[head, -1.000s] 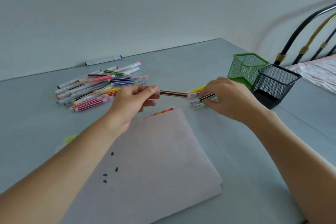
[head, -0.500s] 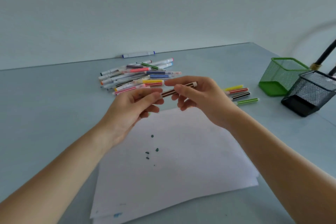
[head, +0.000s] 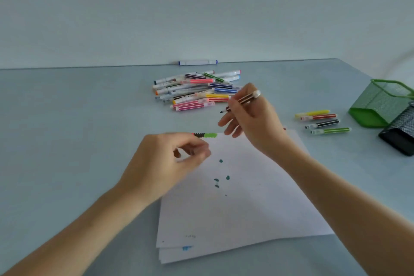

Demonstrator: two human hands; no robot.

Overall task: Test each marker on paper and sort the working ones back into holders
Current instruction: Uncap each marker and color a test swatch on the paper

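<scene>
Near the paper, the left hand is curling its fingers, likely pinching the cap, can't really tell. Farther up, the right hand is pinching the brown marker mid-barrel; probably light, stiff, slick plastic.

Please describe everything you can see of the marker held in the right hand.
The brown-striped marker is thin, looks plastic, with dark brown and pale stripes and a white rear end. It is uncapped, its dark tip pointing down-left above the table, beyond the paper's far edge. The right hand grips it mid-barrel; nothing else touches it.
</scene>
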